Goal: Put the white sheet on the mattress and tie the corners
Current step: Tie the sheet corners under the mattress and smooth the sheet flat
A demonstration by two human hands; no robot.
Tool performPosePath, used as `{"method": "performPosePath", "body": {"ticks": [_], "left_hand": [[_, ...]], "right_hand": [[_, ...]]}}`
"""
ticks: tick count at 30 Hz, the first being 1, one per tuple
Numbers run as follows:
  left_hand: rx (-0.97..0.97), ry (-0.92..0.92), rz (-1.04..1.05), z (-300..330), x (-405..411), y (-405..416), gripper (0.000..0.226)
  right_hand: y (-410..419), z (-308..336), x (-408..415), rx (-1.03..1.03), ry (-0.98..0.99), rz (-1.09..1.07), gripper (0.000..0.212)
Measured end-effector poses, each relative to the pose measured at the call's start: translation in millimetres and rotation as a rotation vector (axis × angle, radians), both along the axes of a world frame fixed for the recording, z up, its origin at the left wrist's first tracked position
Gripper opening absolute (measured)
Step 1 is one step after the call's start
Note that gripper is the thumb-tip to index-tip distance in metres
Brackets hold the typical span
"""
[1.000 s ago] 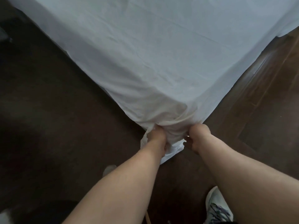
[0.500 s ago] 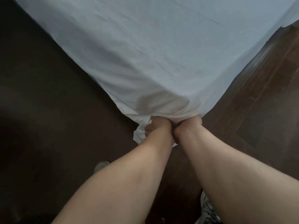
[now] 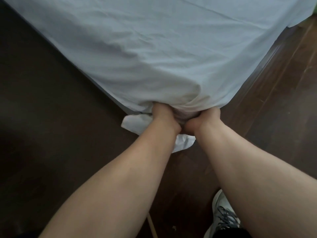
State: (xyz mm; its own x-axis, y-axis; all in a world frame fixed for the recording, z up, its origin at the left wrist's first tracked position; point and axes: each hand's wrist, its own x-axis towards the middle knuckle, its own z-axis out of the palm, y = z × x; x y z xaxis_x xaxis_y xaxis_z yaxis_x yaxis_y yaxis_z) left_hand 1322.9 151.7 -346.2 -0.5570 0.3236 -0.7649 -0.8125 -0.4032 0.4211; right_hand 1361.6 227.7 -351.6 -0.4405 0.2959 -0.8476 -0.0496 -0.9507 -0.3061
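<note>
The white sheet (image 3: 154, 48) covers the mattress, whose near corner points toward me. At that corner the cloth is gathered into a bunch. My left hand (image 3: 163, 115) grips the bunched sheet from the left, fingers hidden under the fabric. My right hand (image 3: 202, 119) grips the same bunch from the right, touching the left hand. A loose tail of sheet (image 3: 137, 124) hangs below the hands onto the floor, and more of it shows between my forearms. The mattress itself is hidden under the sheet.
Dark wooden floor (image 3: 42, 134) lies on both sides of the bed corner. My shoe (image 3: 223, 219) stands at the lower right. A thin pale stick (image 3: 152, 225) lies on the floor between my arms.
My hands came together at the corner and stay gripping the gathered sheet. The loose tail now hangs lower and wider below them.
</note>
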Motion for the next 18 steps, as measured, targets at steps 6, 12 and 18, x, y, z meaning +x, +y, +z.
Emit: {"method": "performPosePath", "body": {"ticks": [6, 12, 18], "left_hand": [[0.095, 0.026, 0.078, -7.6, -10.1, -8.7, 0.056], [-0.003, -0.046, 0.062, -10.1, -17.4, -7.6, 0.055], [0.059, -0.057, 0.072, -20.9, -18.4, -9.2, 0.054]], "right_hand": [[10.7, -28.6, 14.3, -0.004, 0.065, 0.093, 0.068], [27.0, -46.8, 12.8, -0.067, 0.34, 0.254, 0.072], [40.6, -55.3, -4.4, 0.127, 0.332, -0.057, 0.063]]}}
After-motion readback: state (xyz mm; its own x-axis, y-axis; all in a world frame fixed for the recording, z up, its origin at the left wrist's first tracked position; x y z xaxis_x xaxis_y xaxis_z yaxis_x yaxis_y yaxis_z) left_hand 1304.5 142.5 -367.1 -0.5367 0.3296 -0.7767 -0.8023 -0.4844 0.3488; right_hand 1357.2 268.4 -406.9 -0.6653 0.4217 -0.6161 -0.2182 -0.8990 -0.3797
